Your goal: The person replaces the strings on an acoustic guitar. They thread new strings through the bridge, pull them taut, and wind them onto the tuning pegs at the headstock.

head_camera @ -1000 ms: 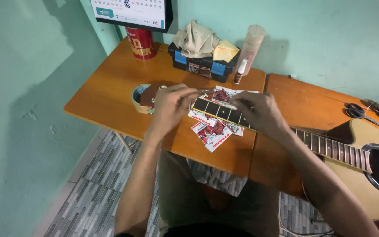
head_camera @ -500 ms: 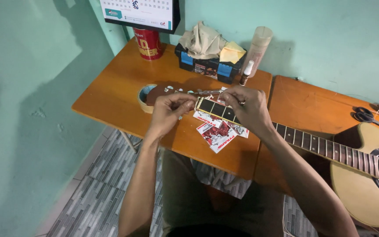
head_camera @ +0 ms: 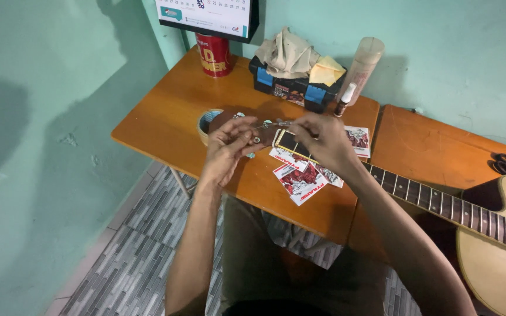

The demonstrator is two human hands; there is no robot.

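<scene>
Guitar headstock (head_camera: pixel 235 126) is pinched at a tuning peg by left hand (head_camera: pixel 226 146); a string end is pinched by right hand (head_camera: pixel 317 137). Neck (head_camera: pixel 440 205) is laid rightward across table (head_camera: pixel 165 117); left hand is nearer.

One head-worn view looks steeply down and forward from close above the worktop (head_camera: pixel 165 117), wall at twelve o'clock, floor at seven.

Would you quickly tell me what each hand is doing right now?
Left hand: closed on the guitar head.
Right hand: fingers pinched at the guitar head; what they grip cannot be told.
</scene>
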